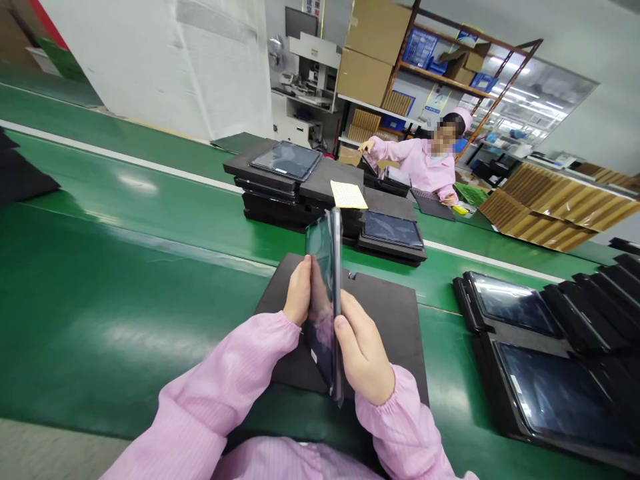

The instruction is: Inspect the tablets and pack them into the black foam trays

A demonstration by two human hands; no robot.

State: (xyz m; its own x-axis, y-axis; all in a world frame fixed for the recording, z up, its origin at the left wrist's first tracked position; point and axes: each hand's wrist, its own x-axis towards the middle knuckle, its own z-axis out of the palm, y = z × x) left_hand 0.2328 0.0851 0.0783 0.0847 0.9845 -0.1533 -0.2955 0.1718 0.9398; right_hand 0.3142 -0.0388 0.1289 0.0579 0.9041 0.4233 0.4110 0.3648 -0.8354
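A tablet [323,300] in clear film stands on edge between my two hands, its dark glossy screen turned to the left. My left hand [299,291] is closed at its left side, fingers partly hidden behind the screen. On the other side, my right hand [365,347] grips the tablet's back and edge with bent fingers. Beneath them lies a black foam pad [390,320] on the green bench. A small white label shows low on the screen.
Ahead are stacked black foam trays with tablets [285,160] and a yellow paper [349,195]. More trayed tablets [555,393] fill the right side. A co-worker in pink [425,160] sits across the bench, near cardboard dividers [555,207]. Black foam [25,177] lies far left.
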